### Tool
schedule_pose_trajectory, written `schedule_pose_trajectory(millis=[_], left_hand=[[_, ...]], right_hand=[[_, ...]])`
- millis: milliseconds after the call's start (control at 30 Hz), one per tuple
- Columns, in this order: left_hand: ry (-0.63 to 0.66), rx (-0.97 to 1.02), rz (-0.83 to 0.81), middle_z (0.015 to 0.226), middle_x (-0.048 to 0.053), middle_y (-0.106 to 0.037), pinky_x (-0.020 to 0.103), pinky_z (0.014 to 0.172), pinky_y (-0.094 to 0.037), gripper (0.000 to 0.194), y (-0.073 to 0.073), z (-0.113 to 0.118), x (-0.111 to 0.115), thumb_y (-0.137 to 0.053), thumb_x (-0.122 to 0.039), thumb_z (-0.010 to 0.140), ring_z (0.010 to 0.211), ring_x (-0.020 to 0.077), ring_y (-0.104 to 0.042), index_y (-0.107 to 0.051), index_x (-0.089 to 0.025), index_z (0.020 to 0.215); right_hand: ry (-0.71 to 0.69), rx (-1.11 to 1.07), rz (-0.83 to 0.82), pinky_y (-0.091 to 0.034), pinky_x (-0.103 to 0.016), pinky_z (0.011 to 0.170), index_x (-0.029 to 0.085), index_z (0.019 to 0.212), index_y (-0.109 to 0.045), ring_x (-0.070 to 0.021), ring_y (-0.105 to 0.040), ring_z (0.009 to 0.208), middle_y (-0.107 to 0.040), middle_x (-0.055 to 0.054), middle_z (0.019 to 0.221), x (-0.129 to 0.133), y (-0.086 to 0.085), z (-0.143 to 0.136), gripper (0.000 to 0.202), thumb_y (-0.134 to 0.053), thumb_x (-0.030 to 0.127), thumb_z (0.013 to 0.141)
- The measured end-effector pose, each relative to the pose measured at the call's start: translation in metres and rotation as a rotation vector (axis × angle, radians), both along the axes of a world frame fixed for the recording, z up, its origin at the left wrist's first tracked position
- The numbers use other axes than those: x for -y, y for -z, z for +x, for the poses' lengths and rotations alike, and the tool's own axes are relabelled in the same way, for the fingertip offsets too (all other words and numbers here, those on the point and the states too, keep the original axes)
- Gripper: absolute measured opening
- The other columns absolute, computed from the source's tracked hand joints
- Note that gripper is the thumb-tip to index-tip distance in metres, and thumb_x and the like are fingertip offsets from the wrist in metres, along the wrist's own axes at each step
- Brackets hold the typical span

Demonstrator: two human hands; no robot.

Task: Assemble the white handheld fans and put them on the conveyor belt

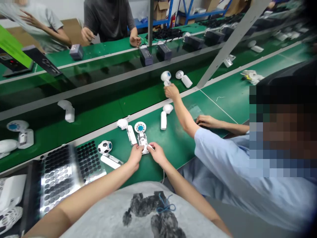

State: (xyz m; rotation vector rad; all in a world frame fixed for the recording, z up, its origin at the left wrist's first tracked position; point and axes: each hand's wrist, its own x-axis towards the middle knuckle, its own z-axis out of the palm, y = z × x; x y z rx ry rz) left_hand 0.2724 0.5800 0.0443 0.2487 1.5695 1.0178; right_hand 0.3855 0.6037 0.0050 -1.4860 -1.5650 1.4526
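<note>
Just in front of me on the green bench is what looks like a small white handheld fan [140,127], with a round slotted head, a blue centre and an uncovered handle. My left hand [135,156] grips the lower left of its handle, fingers closed. On the other side, my right hand [158,154] pinches a small white piece [151,147] at the handle's edge. Left of it lie another white fan [131,134] and one with a football-patterned head [105,147]. A further white fan [163,119] lies to the right.
Sheets of dark round stickers [58,178] lie at left, beside a dark tray [32,191] of white parts. A co-worker's hand [171,91] holds a fan over the green conveyor belt [106,105]. A metal post [230,43] slants up at right. Dark boxes [146,56] stand farther back.
</note>
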Motion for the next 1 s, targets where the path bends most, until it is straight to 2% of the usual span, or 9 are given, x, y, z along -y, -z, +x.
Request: schedule_pose_trajectory(millis=[100, 200, 300, 400, 500, 600, 667, 800, 1000], left_hand=[[0.016, 0.069, -0.046, 0.066, 0.003, -0.061, 0.021, 0.053, -0.042, 0.014, 0.002, 0.007, -0.009, -0.059, -0.024, 0.074, 0.055, 0.0116, -0.057, -0.055, -0.012, 0.078], [0.061, 0.177, -0.074, 0.055, 0.0, -0.056, 0.022, 0.049, -0.043, 0.011, 0.0, 0.006, -0.012, -0.057, -0.021, 0.077, 0.045, 0.01, -0.053, -0.053, -0.012, 0.072], [0.136, 0.312, -0.044, 0.066, 0.005, -0.061, 0.026, 0.057, -0.049, 0.008, -0.014, -0.003, -0.008, -0.054, -0.017, 0.08, 0.057, 0.0126, -0.06, -0.056, -0.011, 0.077], [0.199, 0.384, 0.058, 0.085, 0.008, -0.064, 0.03, 0.064, -0.053, 0.014, -0.038, -0.017, 0.0, -0.058, -0.019, 0.078, 0.073, 0.0167, -0.063, -0.059, -0.012, 0.089], [0.237, 0.396, 0.137, 0.095, 0.01, -0.063, 0.031, 0.063, -0.054, 0.019, -0.064, -0.032, 0.005, -0.059, -0.021, 0.077, 0.074, 0.0174, -0.063, -0.06, -0.013, 0.094], [0.274, 0.433, 0.159, 0.096, 0.011, -0.063, 0.032, 0.059, -0.055, 0.019, -0.081, -0.041, 0.008, -0.057, -0.023, 0.078, 0.069, 0.0168, -0.062, -0.061, -0.011, 0.093], [0.306, 0.464, 0.189, 0.095, 0.011, -0.062, 0.032, 0.057, -0.055, 0.021, -0.086, -0.043, 0.011, -0.057, -0.023, 0.078, 0.069, 0.0173, -0.061, -0.061, -0.011, 0.095], [0.347, 0.474, 0.235, 0.096, 0.01, -0.061, 0.032, 0.055, -0.054, 0.023, -0.087, -0.042, 0.016, -0.059, -0.025, 0.076, 0.069, 0.0177, -0.061, -0.06, -0.013, 0.096], [0.402, 0.413, 0.262, 0.097, 0.01, -0.06, 0.031, 0.056, -0.053, 0.028, -0.092, -0.038, 0.02, -0.061, -0.028, 0.074, 0.07, 0.0176, -0.061, -0.059, -0.015, 0.098]], right_hand=[[0.011, -0.017, 0.003, -0.041, -0.029, 0.072, 0.016, 0.081, -0.059, -0.0171, -0.055, 0.074, -0.063, -0.004, 0.077, 0.004, -0.006, 0.005, 0.018, -0.051, 0.031, 0.075], [0.024, -0.051, -0.018, -0.041, -0.027, 0.065, 0.015, 0.077, -0.059, -0.0149, -0.053, 0.066, -0.06, -0.002, 0.069, 0.008, -0.012, 0.009, 0.018, -0.055, 0.033, 0.074], [0.045, -0.102, -0.042, -0.038, -0.023, 0.053, 0.016, 0.075, -0.056, -0.0109, -0.047, 0.055, -0.055, 0.001, 0.064, 0.014, -0.028, 0.017, 0.024, -0.048, 0.038, 0.079], [0.029, -0.185, -0.061, -0.03, -0.021, 0.044, 0.018, 0.08, -0.055, -0.0081, -0.038, 0.047, -0.05, 0.003, 0.062, 0.017, -0.055, 0.025, 0.028, -0.04, 0.041, 0.083], [-0.007, -0.28, -0.046, -0.029, -0.02, 0.045, 0.019, 0.084, -0.056, -0.008, -0.037, 0.048, -0.048, 0.004, 0.062, 0.015, -0.086, 0.027, 0.027, -0.043, 0.041, 0.083], [-0.056, -0.28, 0.013, -0.031, -0.021, 0.049, 0.019, 0.083, -0.057, -0.0089, -0.039, 0.051, -0.05, 0.003, 0.062, 0.011, -0.109, 0.021, 0.025, -0.043, 0.04, 0.084], [-0.088, -0.242, 0.068, -0.033, -0.022, 0.052, 0.019, 0.08, -0.057, -0.0097, -0.042, 0.054, -0.05, 0.003, 0.061, 0.009, -0.119, 0.016, 0.024, -0.042, 0.037, 0.085], [-0.165, -0.171, 0.147, -0.035, -0.022, 0.057, 0.019, 0.073, -0.056, -0.0098, -0.044, 0.056, -0.049, 0.004, 0.059, 0.01, -0.132, 0.012, 0.024, -0.041, 0.032, 0.086], [-0.203, -0.09, 0.123, -0.034, -0.023, 0.055, 0.019, 0.075, -0.058, -0.0096, -0.042, 0.052, -0.046, 0.005, 0.057, 0.013, -0.14, 0.018, 0.025, -0.04, 0.032, 0.086]])
